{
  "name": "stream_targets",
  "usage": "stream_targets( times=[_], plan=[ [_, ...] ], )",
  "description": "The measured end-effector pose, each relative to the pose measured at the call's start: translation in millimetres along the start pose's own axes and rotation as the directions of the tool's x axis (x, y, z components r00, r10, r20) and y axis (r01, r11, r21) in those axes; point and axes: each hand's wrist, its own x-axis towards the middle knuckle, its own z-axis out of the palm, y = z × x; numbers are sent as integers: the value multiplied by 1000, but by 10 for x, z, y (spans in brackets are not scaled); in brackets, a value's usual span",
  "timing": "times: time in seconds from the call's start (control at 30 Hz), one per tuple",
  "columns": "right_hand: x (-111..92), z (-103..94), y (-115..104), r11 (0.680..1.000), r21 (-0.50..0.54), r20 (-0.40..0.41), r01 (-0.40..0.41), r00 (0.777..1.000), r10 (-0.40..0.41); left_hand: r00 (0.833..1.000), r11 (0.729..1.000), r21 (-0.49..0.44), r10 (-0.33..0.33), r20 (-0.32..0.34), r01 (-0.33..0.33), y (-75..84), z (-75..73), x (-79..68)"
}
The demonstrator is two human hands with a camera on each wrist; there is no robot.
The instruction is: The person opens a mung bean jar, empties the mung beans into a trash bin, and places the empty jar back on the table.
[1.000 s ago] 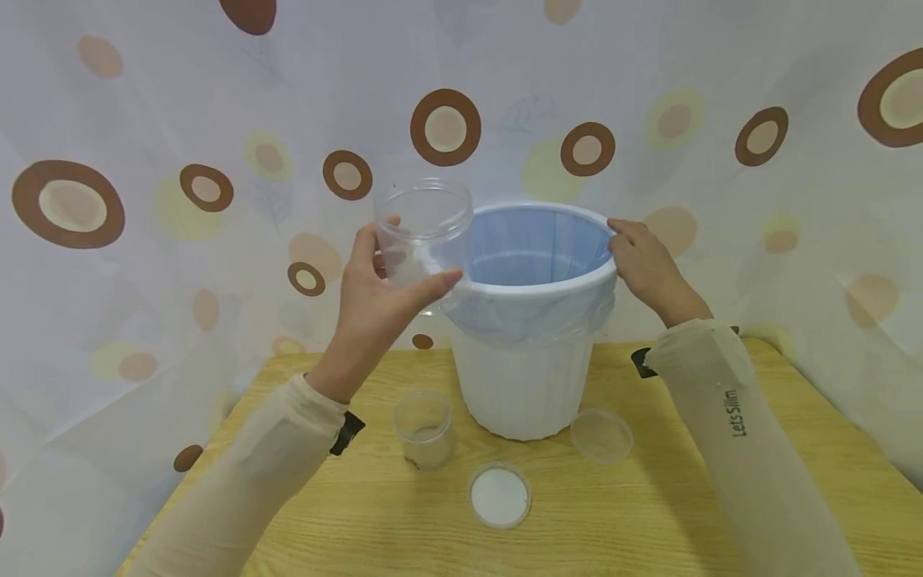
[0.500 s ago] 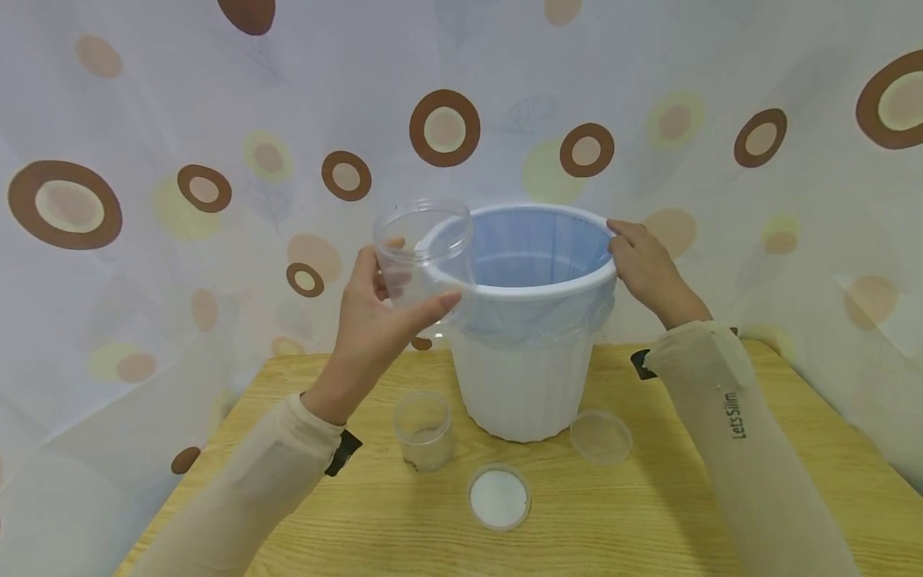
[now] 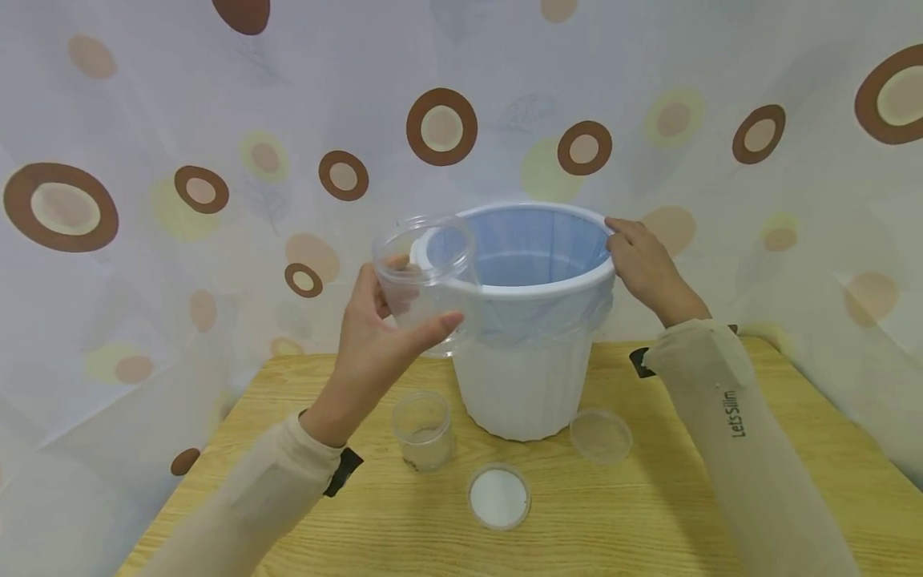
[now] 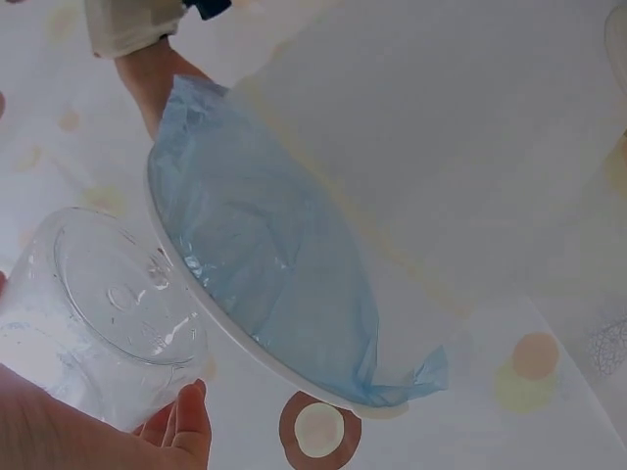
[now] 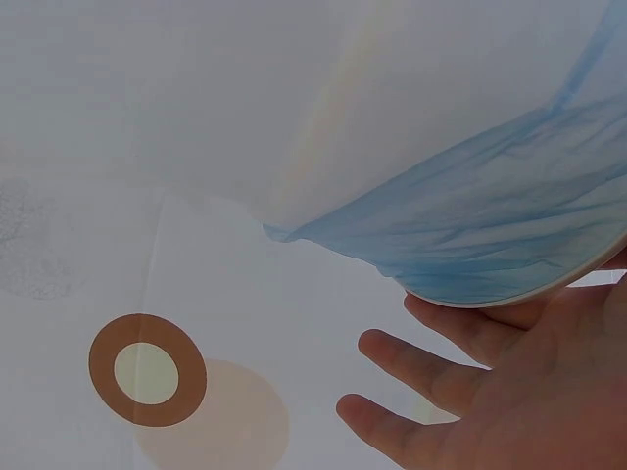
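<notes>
A clear plastic jar (image 3: 433, 296) without a lid is tilted slightly in my left hand (image 3: 368, 344), whose thumb and fingers grip it around the side. It is held at the left of a white bin (image 3: 522, 377), overlapping the rim in the head view; contact cannot be told. A translucent blue bag (image 3: 534, 244) lines the bin and is folded over its rim. My right hand (image 3: 649, 268) touches the bin's right rim. In the right wrist view its fingers (image 5: 421, 377) are spread and fairly straight beside the rim, the thumb mostly hidden.
A second clear jar (image 3: 423, 433) stands on the wooden table (image 3: 346, 513) left of the bin. A clear lid (image 3: 601, 437) lies to the bin's right, and a white-centred round lid (image 3: 499, 498) lies in front. A patterned curtain (image 3: 288, 96) hangs behind.
My left hand has lowered the jar beside the bin, and the jar's mouth has tipped a little more toward me. The right hand stays at the rim.
</notes>
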Motion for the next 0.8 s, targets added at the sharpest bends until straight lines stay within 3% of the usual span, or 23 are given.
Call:
stream_targets(
  times=[0.47,0.8],
  plan=[
    [4,-10,-8,1000,-10,2,11,1000,-11,999,1000,-14,-2,45,3,-35,96,-130],
    [-14,-10,-17,1000,-5,-2,7,1000,-7,995,998,-34,-55,86,58,-40,188,-216]
  ],
)
